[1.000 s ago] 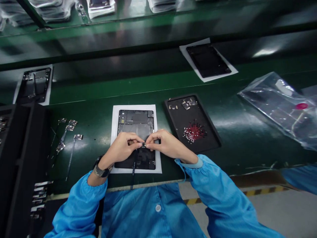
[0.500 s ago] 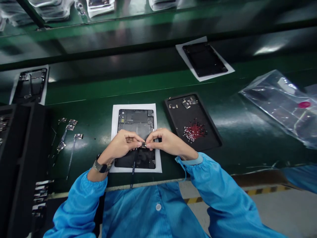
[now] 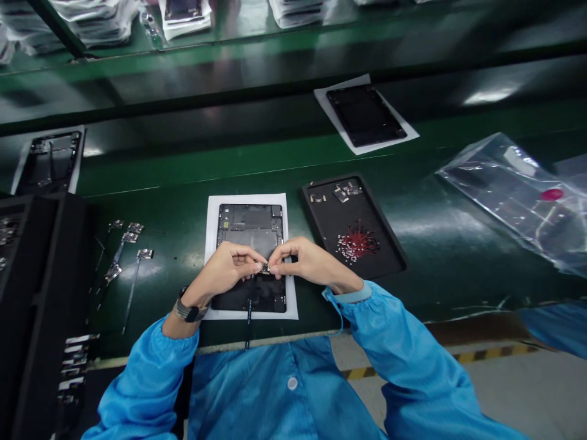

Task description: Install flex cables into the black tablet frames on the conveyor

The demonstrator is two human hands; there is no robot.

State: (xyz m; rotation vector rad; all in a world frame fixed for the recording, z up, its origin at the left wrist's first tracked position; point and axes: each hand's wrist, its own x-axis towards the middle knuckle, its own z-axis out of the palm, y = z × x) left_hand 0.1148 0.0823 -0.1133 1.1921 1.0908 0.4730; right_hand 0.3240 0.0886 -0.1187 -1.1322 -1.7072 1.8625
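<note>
Between my two hands is a small circuit board (image 3: 265, 268), pinched at its two ends. My left hand (image 3: 236, 266) has thumb and forefinger closed on its left end. At the right end, the fingertips of my right hand (image 3: 296, 261) are closed on it too. A dark ribbon cable (image 3: 249, 311) hangs down from the board toward the bench edge. Below the hands lies a black tablet housing (image 3: 250, 217) on a white sheet (image 3: 211, 229). My hands and the board cover its middle.
Right of the housing, a black tray (image 3: 387, 256) holds red-wired parts (image 3: 358, 242) and a few small boards (image 3: 347, 190). Boards with cables (image 3: 145, 253) lie on the left. Farther back are another housing (image 3: 365, 115) and a clear plastic bag (image 3: 518, 195). Black foam boxes (image 3: 68, 244) stand left.
Both hands keep the same pinch on the board with barely any movement. The view has shifted slightly, and the cable's lower end hangs a little farther right.
</note>
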